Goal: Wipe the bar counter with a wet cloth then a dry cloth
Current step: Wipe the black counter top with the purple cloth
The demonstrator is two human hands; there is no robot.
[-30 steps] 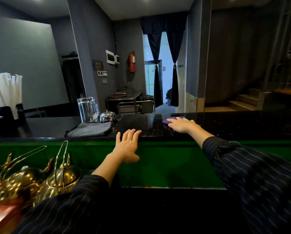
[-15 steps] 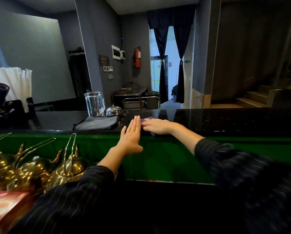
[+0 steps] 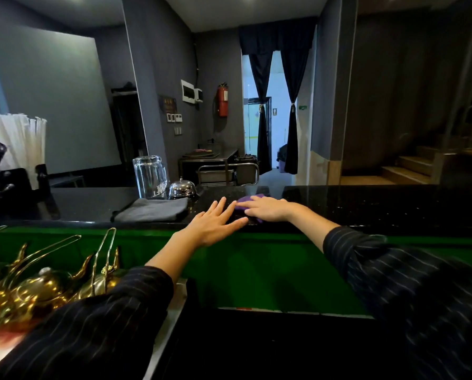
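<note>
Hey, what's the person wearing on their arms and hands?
Both arms wear dark sleeves with thin pale pinstripes; the left sleeve and right sleeve end partway up the forearm. The left hand and right hand are bare, no gloves.

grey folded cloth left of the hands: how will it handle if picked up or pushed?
The grey cloth lies folded flat with soft edges, so probably floppy; lifted by one corner it would likely unfold. It looks thin, so likely light. The bar counter is glossy, so a push would probably slide it, perhaps bunching it.
</note>
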